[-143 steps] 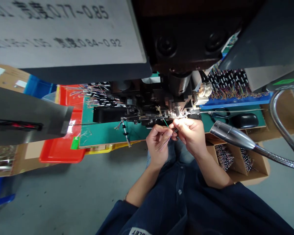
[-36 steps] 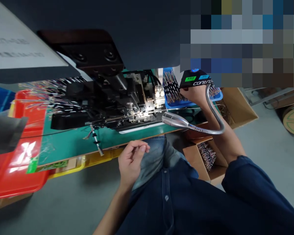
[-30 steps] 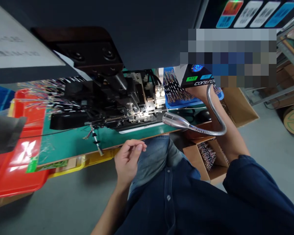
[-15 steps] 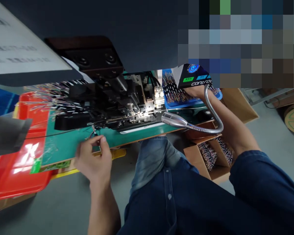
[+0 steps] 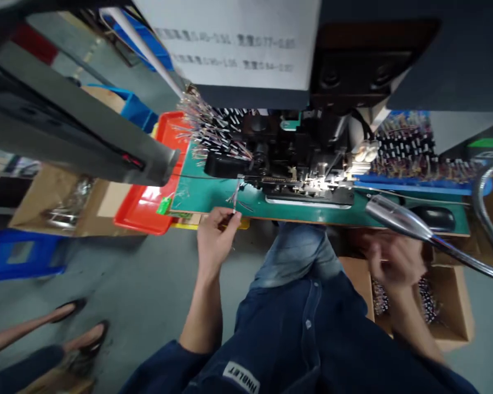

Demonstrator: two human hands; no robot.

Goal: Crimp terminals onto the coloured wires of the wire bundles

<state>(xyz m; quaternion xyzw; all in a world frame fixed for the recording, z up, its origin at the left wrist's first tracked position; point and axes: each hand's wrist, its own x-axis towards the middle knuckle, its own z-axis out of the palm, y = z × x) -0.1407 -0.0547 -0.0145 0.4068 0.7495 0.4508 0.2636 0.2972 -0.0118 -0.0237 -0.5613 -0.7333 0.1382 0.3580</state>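
My left hand [image 5: 217, 236] is in front of the green bench top [image 5: 197, 194], thumb and fingertips pinched on a thin cable [image 5: 235, 203]. Fine loose wires fan out from the cable's upper end, just below the left side of the terminal crimping machine [image 5: 299, 186]. My right hand [image 5: 397, 260] hangs below the bench's front edge, over a cardboard box [image 5: 456, 306] of cable pieces. Motion smears its fingers, and whether anything is in them I cannot make out. A lamp's metal head [image 5: 384, 213] points at the brightly lit work point above that hand.
Bundled cables [image 5: 213, 128] lie behind the machine's left side. More cables [image 5: 406, 142] fill a blue tray [image 5: 414, 184] at right. A red tray [image 5: 143, 210], a black computer mouse [image 5: 433, 218] and a grey machine arm [image 5: 107, 142] are nearby. Another person's feet [image 5: 88, 334] show at lower left.
The head view has swung left. My right hand has come away from the blue cable tray down to below the bench edge. My left hand stays near the machine's left side, pinching the cable.
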